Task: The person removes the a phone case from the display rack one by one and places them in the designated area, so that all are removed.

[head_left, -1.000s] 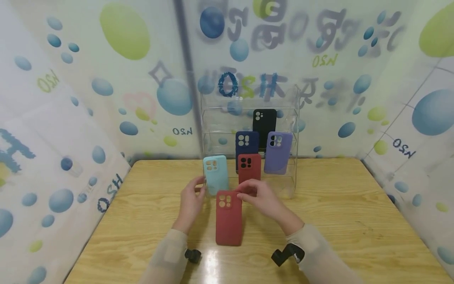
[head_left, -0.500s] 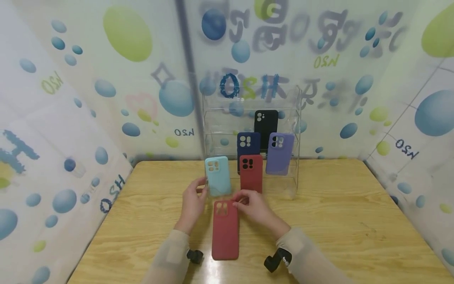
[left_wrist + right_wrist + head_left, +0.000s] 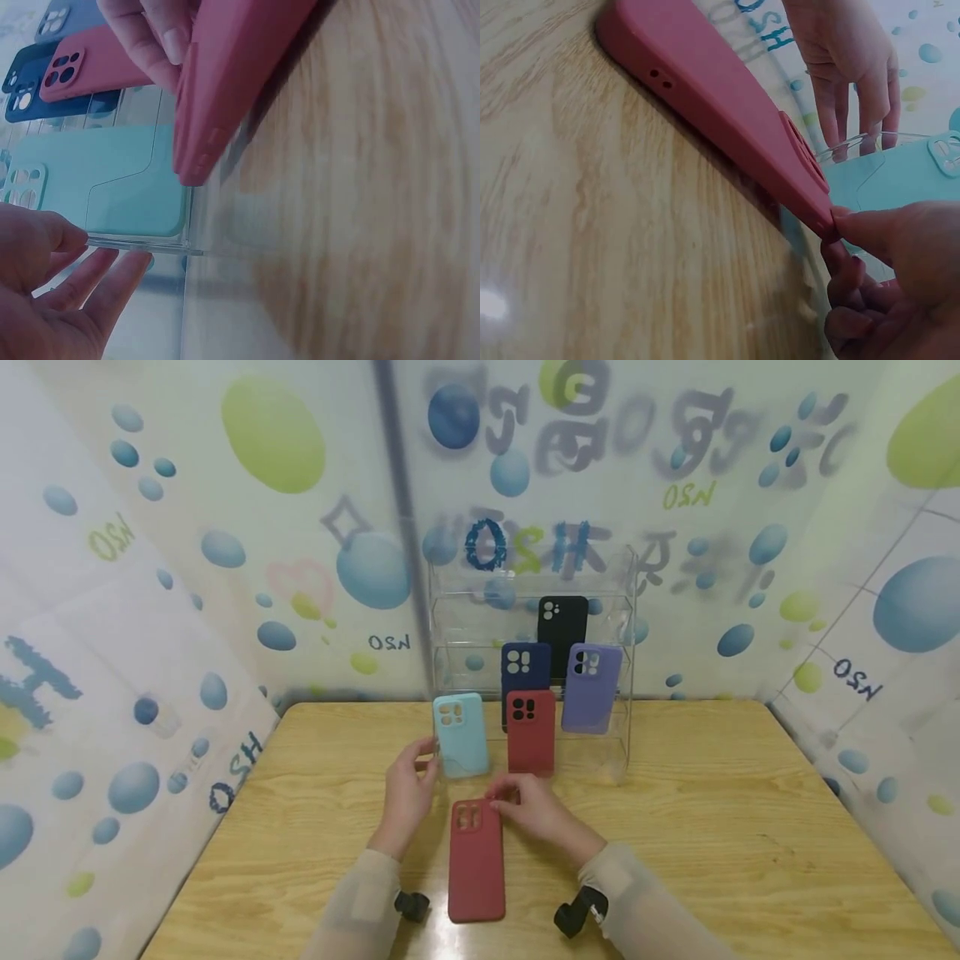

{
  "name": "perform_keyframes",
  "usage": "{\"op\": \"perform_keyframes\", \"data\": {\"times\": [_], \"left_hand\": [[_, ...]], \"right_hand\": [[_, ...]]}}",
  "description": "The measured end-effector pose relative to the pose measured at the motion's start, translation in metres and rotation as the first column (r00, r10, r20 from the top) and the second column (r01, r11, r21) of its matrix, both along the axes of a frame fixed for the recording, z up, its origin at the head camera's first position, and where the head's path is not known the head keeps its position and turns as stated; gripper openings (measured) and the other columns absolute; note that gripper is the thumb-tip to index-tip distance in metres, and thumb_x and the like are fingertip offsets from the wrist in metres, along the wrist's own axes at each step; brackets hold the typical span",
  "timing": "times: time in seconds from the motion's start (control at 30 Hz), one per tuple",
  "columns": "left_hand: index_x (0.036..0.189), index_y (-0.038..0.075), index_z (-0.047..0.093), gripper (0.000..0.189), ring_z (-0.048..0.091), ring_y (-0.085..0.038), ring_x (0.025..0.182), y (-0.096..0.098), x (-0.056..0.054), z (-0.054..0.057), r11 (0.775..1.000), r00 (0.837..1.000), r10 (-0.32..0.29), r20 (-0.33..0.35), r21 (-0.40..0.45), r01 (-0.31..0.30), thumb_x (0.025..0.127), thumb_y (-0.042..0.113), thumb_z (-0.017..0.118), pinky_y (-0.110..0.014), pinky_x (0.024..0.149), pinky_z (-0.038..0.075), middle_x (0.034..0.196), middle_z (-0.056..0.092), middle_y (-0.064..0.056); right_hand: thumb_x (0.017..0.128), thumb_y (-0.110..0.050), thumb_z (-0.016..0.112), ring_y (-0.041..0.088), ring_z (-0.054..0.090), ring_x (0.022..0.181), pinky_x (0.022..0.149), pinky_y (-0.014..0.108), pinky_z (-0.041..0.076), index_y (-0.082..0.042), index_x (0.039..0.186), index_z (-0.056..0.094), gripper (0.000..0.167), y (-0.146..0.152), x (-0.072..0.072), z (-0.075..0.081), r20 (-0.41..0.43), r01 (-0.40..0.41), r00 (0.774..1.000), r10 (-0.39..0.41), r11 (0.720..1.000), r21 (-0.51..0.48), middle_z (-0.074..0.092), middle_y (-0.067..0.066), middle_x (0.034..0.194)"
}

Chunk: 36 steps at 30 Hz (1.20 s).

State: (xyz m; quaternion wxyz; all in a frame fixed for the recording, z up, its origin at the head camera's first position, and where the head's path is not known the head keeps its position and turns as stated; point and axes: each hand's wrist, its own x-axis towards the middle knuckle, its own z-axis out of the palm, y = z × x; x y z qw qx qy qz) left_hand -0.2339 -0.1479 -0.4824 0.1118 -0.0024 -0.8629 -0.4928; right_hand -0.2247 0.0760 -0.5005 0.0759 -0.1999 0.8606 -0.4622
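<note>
My right hand [image 3: 536,810] pinches the upper right corner of a red phone case [image 3: 477,864], thumb on one face and fingers on the other. The case's lower end is at the wooden table; its camera end is slightly raised in the right wrist view. My left hand [image 3: 408,789] holds the left side edge of a clear acrylic display rack [image 3: 139,246] between thumb and fingers. Right beside that hand a light blue phone case [image 3: 461,735] leans on the rack's bottom tier. Another red phone case [image 3: 531,732] stands to its right, behind my right hand.
Higher on the rack stand a navy phone case [image 3: 525,667], a purple phone case [image 3: 592,688] and a black phone case [image 3: 563,631]. The wooden table [image 3: 712,827] extends to both sides. A bubble-printed wall covering [image 3: 300,527] rises behind it.
My right hand has drawn the red phone case toward me, away from the rack, and lowered it nearer the table. The left hand stays at the rack's edge.
</note>
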Motion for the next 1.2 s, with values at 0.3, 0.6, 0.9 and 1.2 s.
{"op": "perform_keyframes", "data": {"times": [0.3,0.6,0.9,1.2], "left_hand": [[0.137,0.005,0.061,0.035,0.067,-0.034,0.11,0.0,0.0,0.001,1.0,1.0,0.001,0.013,-0.011,-0.001,0.103,0.007,0.06,-0.039,0.081,0.061,0.133,0.066,-0.017],[0.139,0.005,0.06,0.035,0.066,-0.034,0.112,-0.001,0.0,0.001,1.0,1.0,-0.003,0.022,-0.004,0.003,0.103,0.009,0.059,-0.04,0.083,0.061,0.135,0.065,-0.016],[0.137,0.006,0.062,0.034,0.067,-0.034,0.111,0.001,-0.002,0.0,1.0,1.0,-0.001,0.013,-0.01,0.001,0.103,0.009,0.06,-0.04,0.083,0.061,0.133,0.066,-0.015],[0.137,0.007,0.062,0.034,0.066,-0.033,0.112,0.0,-0.001,0.001,1.0,1.0,0.008,0.019,-0.001,-0.008,0.104,0.011,0.059,-0.042,0.086,0.061,0.134,0.066,-0.015]], "right_hand": [[0.098,-0.011,0.07,0.017,0.067,0.098,0.086,0.037,0.056,-0.008,0.11,0.075,0.013,-0.001,0.002,-0.003,-0.027,-0.012,1.0,0.014,0.997,0.08,0.074,0.002,0.103],[0.096,-0.015,0.073,0.014,0.068,0.098,0.091,0.039,0.056,-0.015,0.108,0.076,0.012,-0.002,0.004,-0.004,-0.096,0.007,0.995,0.011,0.983,0.186,0.073,-0.003,0.1],[0.097,-0.014,0.073,0.008,0.059,0.079,0.072,0.027,0.052,-0.014,0.106,0.077,0.011,0.011,0.001,0.02,-0.189,0.11,0.979,-0.081,0.983,0.146,0.071,-0.005,0.097],[0.097,-0.009,0.072,0.016,0.066,0.094,0.083,0.036,0.057,-0.014,0.109,0.075,0.014,0.031,-0.007,0.052,-0.34,0.235,0.915,-0.216,0.972,0.016,0.072,0.001,0.106]]}}
